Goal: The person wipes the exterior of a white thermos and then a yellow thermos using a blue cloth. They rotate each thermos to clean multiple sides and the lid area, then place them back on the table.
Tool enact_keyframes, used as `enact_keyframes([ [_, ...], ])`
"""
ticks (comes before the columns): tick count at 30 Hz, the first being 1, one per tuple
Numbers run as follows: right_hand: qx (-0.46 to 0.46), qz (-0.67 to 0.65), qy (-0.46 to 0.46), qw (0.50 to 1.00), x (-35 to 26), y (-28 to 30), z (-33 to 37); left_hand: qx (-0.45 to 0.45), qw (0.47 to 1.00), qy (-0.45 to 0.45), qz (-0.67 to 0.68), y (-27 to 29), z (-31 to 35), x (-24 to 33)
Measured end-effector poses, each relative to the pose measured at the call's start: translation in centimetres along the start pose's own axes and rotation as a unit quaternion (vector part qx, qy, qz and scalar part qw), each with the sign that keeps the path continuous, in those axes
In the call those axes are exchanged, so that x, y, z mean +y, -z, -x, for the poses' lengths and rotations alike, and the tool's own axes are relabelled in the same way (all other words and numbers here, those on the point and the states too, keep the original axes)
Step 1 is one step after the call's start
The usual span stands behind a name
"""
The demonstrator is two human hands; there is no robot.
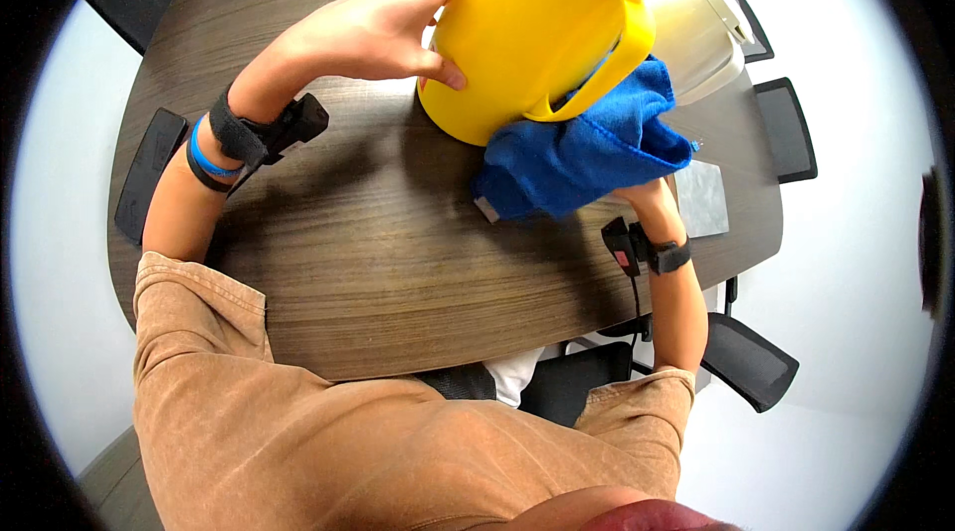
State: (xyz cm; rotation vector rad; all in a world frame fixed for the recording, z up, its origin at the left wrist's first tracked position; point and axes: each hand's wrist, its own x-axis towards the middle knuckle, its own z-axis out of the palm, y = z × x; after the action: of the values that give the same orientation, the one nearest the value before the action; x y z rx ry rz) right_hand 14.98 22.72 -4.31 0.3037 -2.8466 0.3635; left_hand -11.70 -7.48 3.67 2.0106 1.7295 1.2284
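A large glossy yellow jug (527, 44) with a loop handle is at the top of the head view, its upper part near the edge. My left hand (388, 24) grips its left side, the thumb pressed to the wall near the base and the other fingers partly hidden behind it. At the jug's lower right, below the handle, a bunched blue cloth (587, 158) lies against or very near it. My right hand (645, 197) holds that cloth from beneath. The cloth covers most of the right hand's fingers.
A cream-white jug (691, 34) stands just right of the yellow one. On the wooden table (328, 302) lie a grey flat rectangle (702, 199) at the right and a black phone-like object (149, 173) at the left edge. Black chairs (786, 128) surround the table.
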Motion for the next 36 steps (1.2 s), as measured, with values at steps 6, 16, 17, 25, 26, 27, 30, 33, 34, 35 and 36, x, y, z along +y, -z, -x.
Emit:
enact_keyframes([
  [6, 0.057, 0.085, -0.057, 0.993, 4.4, -1.5, -2.9, 0.113, 0.979, 0.056, -0.163, -2.4, -0.3, 2.9],
  [16, -0.102, -0.076, -0.055, 0.99, -3.1, -1.5, -2.1, 0.212, 0.914, 0.09, -0.334, -5.1, 1.1, -0.2],
  [17, -0.074, -0.047, 0.017, 0.996, -3.5, -1.6, -1.6, 0.216, 0.913, 0.077, -0.338, -5.5, 0.8, 0.1],
  [25, -0.069, -0.389, -0.087, 0.915, -11.6, 1.8, -5.3, 0.199, 0.933, 0.043, -0.296, -5.1, 0.4, 0.7],
  [26, -0.045, -0.37, -0.066, 0.926, -11.8, 1.9, -5.4, 0.191, 0.935, 0.037, -0.295, -5.0, 0.3, 0.1],
  [27, -0.022, -0.351, -0.043, 0.935, -11.9, 1.9, -5.4, 0.193, 0.938, 0.032, -0.286, -5.0, 0.3, 0.1],
  [30, 0.01, -0.168, -0.047, 0.985, -11.0, 1.0, -3.8, 0.183, 0.948, 0.044, -0.256, -4.9, 0.7, 0.8],
  [33, -0.025, -0.166, -0.089, 0.982, -10.4, 2.5, -3.2, 0.15, 0.976, 0.077, -0.135, -3.7, 0.2, 1.3],
  [34, -0.028, -0.18, -0.061, 0.981, -9.0, 2.2, -2.9, 0.122, 0.977, 0.097, -0.146, -3.2, 0.0, 2.2],
  [35, -0.036, -0.163, -0.054, 0.985, -7.7, 2.3, -2.4, 0.142, 0.972, 0.093, -0.162, -3.1, -0.1, 2.5],
  [36, -0.031, -0.236, -0.069, 0.969, -7.5, 2.9, -2.4, 0.162, 0.967, 0.093, -0.176, -3.2, 0.0, 2.7],
])
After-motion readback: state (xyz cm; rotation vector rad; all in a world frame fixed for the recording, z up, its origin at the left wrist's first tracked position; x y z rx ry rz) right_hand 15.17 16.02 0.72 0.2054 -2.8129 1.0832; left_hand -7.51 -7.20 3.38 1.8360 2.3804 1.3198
